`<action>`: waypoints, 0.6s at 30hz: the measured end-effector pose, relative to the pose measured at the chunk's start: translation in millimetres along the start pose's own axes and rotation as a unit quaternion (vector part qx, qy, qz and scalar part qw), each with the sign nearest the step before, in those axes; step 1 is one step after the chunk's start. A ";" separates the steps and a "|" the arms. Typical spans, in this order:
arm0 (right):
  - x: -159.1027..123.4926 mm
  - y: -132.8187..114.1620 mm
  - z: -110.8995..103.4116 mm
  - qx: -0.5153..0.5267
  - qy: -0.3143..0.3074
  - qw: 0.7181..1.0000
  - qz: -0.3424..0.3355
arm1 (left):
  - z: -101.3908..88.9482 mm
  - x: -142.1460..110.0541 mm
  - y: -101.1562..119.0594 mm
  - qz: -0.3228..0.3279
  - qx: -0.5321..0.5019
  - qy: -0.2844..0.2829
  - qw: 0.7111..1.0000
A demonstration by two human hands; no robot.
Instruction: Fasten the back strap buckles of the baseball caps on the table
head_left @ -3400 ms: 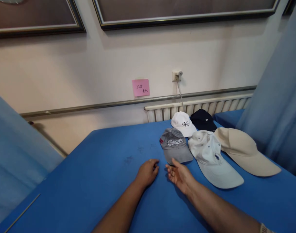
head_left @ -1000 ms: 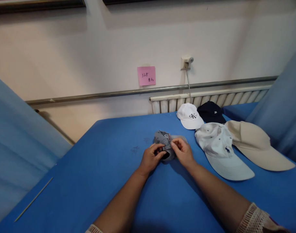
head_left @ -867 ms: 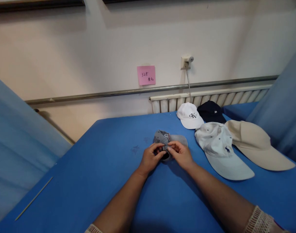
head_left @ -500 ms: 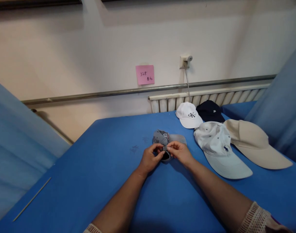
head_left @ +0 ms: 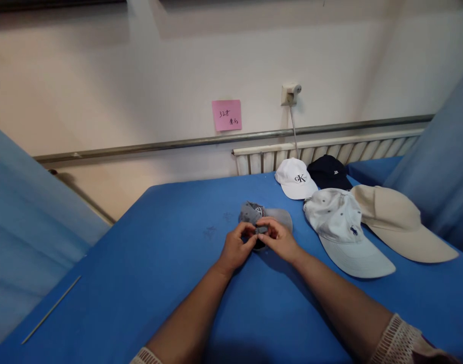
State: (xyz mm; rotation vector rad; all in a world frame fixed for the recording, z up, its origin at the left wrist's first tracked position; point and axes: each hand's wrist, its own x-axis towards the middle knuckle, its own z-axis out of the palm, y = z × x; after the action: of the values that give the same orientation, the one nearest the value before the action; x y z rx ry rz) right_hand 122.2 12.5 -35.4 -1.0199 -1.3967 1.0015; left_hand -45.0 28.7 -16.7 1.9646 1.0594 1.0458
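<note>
A grey cap [head_left: 271, 216] lies on the blue table [head_left: 171, 273], its back toward me and its brim pointing away. My left hand [head_left: 235, 247] and my right hand [head_left: 280, 238] meet at the cap's back strap. Both pinch the strap with closed fingers, thumbs on top. The strap itself is mostly hidden under my fingers.
To the right lie a pale blue-white cap [head_left: 339, 227], a beige cap [head_left: 396, 222], a white cap [head_left: 295, 178] and a dark navy cap [head_left: 328, 172]. Blue curtains [head_left: 440, 167] hang at both sides. A radiator [head_left: 330, 151] and a pink note [head_left: 226, 115] are on the wall.
My hands went from resting open on the table to gripping the grey cap, which now lies turned with its back toward me. In the last second only my fingers shifted on the strap.
</note>
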 end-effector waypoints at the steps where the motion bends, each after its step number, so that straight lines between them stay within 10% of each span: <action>1: -1.4 -1.4 -0.5 -0.024 -0.023 0.999 -0.026 | 0.2 0.3 -0.7 -0.008 -0.008 -0.003 1.000; 9: -3.1 -2.7 -2.1 -0.143 -0.025 0.989 -0.042 | 1.5 1.3 -5.9 -0.047 -0.051 -0.009 0.998; 18: -3.9 -0.8 0.7 -0.255 0.005 0.964 -0.077 | -1.5 -3.1 6.2 0.080 0.198 -0.011 0.977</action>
State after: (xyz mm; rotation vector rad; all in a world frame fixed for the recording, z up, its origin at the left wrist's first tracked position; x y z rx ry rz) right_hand 121.6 8.5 -35.7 -1.2582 -1.7431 0.5259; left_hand -45.2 23.4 -12.0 2.4073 1.1825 0.9455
